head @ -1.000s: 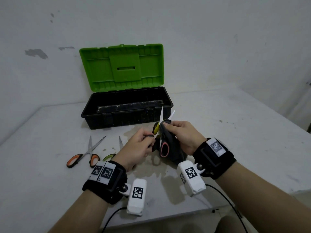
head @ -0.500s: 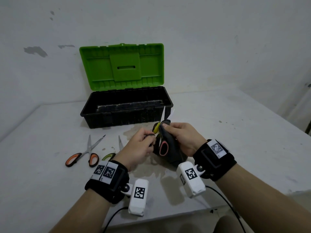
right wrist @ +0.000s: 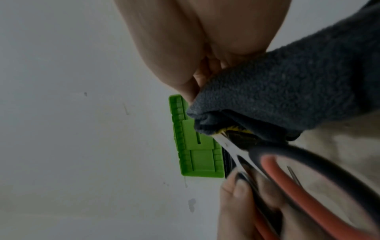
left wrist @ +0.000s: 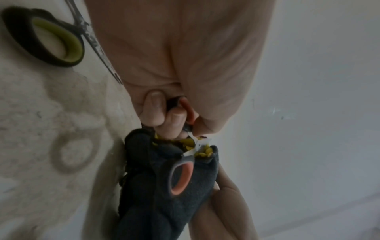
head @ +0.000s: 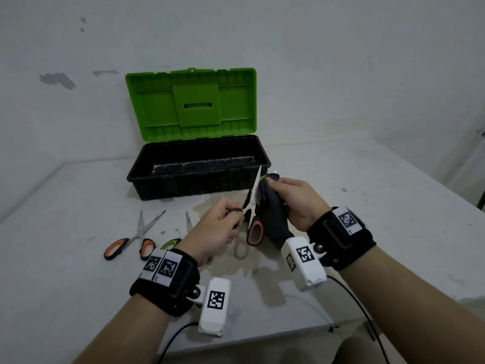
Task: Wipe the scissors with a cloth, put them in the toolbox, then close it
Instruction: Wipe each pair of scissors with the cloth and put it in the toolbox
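A: From the left, what's there?

B: Orange-handled scissors (head: 130,241) and a green-handled pair (head: 174,239) lie on the surface (head: 65,285), not yet in the toolbox (head: 199,177). The left hand (head: 214,231) grips one loop of the scissors being wiped (head: 253,214); the right hand (head: 295,198) pinches the dark cloth (head: 273,222) round a blade.

A: So how far along?

B: Early, I'd judge: wiping is under way, nothing seems stowed, and the green lid (head: 191,103) stands open.

A: Room to move?

B: The box sits just beyond the blade tips, open-topped. The bare blade points up, and the surface's near edge lies under the wrists.
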### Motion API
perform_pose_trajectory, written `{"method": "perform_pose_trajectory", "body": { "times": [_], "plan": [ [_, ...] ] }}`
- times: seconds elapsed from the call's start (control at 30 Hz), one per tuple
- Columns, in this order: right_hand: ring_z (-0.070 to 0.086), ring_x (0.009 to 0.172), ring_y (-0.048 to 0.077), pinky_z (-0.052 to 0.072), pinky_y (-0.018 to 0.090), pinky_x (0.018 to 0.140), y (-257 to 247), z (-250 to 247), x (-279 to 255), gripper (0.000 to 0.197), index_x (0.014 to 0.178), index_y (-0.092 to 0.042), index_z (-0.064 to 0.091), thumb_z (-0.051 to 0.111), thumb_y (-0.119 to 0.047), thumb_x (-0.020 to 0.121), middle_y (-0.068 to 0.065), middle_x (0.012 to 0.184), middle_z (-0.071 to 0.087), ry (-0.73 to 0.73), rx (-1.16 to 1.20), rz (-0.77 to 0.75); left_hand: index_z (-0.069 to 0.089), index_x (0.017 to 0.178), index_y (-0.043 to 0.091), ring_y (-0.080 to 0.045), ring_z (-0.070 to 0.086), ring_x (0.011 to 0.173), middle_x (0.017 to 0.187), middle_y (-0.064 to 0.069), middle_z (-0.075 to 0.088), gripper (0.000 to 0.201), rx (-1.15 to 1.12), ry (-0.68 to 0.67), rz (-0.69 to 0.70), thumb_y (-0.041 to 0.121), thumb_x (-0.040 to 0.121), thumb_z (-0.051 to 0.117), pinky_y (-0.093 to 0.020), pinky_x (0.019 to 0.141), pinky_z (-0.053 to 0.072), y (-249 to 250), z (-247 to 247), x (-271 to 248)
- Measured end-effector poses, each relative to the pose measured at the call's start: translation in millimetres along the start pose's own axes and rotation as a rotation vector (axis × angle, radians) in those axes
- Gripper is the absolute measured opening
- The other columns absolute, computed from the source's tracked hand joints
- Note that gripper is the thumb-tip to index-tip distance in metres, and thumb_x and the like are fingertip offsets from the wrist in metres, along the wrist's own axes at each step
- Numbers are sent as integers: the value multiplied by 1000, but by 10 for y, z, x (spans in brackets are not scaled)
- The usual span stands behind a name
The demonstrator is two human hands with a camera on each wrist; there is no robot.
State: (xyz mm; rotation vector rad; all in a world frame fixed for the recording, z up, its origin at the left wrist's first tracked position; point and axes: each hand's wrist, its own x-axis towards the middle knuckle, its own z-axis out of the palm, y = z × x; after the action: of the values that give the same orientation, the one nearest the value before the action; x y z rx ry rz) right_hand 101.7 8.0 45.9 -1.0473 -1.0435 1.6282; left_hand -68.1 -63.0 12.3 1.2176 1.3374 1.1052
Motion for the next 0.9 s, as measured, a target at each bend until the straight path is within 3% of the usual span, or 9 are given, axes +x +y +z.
{"method": "perform_pose_trajectory", "body": {
  "times": [0.1, 0.23, 0.33, 0.53, 0.67, 0.8, 0.87, 0.9],
  "plan": [
    [65, 56, 18, 54, 25, 53, -74, -106, 61, 14, 86, -2, 65, 62, -12, 94, 13, 71, 68, 39, 53, -12, 54, 103, 13, -4, 34, 45, 75, -1, 52, 8, 37, -3, 1, 9, 101, 47, -21, 47, 28, -30, -25, -31],
    [67, 63, 20, 56, 27, 57, 2, -161, 54, 22, 105, 7, 66, 62, -12, 95, 18, 83, 68, 40, 86, -38, 55, 101, 14, -5, 34, 47, 74, -1, 50, 10, 32, 28, -16, 8, 100, 47, -19, 46, 28, -66, -22, -21],
    [68, 64, 18, 56, 25, 58, 52, -178, 8, 23, 104, 7, 67, 60, -13, 96, 16, 82, 70, 14, 86, -49, 53, 98, 17, -7, 34, 48, 73, -1, 49, 12, -36, 43, -40, 7, 100, 46, -18, 44, 27, -70, -28, 2],
    [68, 61, 17, 54, 24, 56, 105, -119, -54, 21, 102, 5, 69, 60, -13, 96, 12, 77, 72, -105, -29, -1, 57, 97, 18, -6, 46, 50, 67, 5, 51, 14, 136, 42, 12, 11, 91, 67, -22, 50, 39, -51, -25, 3],
    [67, 66, 22, 54, 27, 58, 80, -124, -57, 27, 103, 7, 68, 64, -18, 93, 16, 82, 71, -132, -127, 24, 60, 101, 7, -9, 47, 55, 70, 0, 53, 37, 159, 7, 31, 30, 81, 81, -22, 53, 42, -28, -76, 5],
    [63, 63, 22, 53, 26, 56, 100, -72, -76, 26, 101, 6, 67, 66, -18, 92, 15, 77, 67, -137, -206, 50, 65, 99, 7, -18, 60, 76, 94, -17, 69, 60, 347, 42, 75, 55, 68, 83, -38, 72, 52, -15, -110, 21],
    [62, 57, 18, 52, 25, 53, 114, -52, -77, 15, 96, -1, 69, 65, -16, 92, 9, 69, 67, -108, -189, 59, 64, 98, 11, -19, 60, 78, 98, -17, 68, 60, 377, 68, 82, 61, 68, 79, -45, 76, 53, -7, -112, 17],
    [62, 55, 17, 52, 25, 52, 123, -49, -73, 14, 96, -2, 69, 65, -15, 92, 8, 67, 67, -86, -172, 54, 63, 100, 13, -17, 60, 76, 97, -14, 68, 53, 347, 87, 88, 58, 74, 77, -43, 73, 53, 1, -107, 12]
  ]
}}
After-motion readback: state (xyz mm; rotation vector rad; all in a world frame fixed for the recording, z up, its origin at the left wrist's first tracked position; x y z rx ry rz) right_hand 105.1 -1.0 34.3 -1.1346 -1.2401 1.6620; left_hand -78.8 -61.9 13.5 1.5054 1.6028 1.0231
